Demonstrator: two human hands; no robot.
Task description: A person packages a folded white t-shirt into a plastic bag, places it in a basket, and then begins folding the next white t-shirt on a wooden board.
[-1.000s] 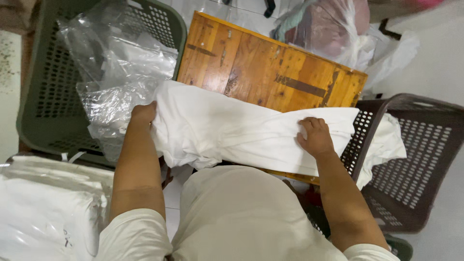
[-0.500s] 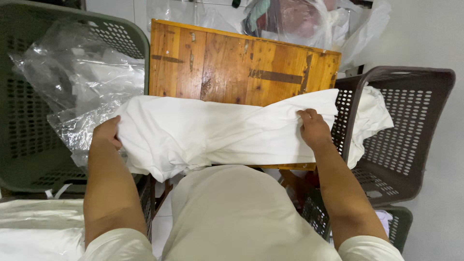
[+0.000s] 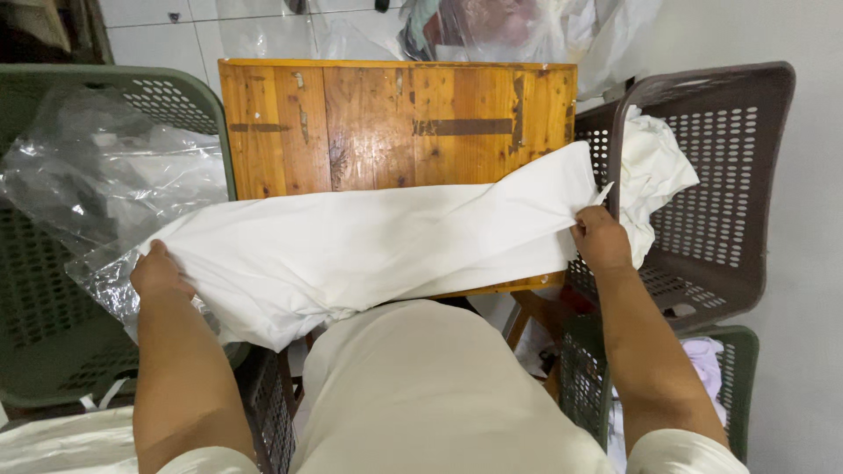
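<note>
left hand (image 3: 160, 274) and right hand (image 3: 602, 239) both gripping white cloth (image 3: 378, 241) ends, fingers closed, stretched across wooden table (image 3: 395, 123)

A wooden table (image 3: 395, 123) stands between a green basket (image 3: 53, 351) holding clear plastic bags (image 3: 114, 184) and a brown basket (image 3: 729, 184).

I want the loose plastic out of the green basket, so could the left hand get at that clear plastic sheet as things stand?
Probably yes. The left hand lies right beside the clear plastic sheet, with nothing between them. But its grip is on the white cloth, so it would likely have to let go first.
</note>
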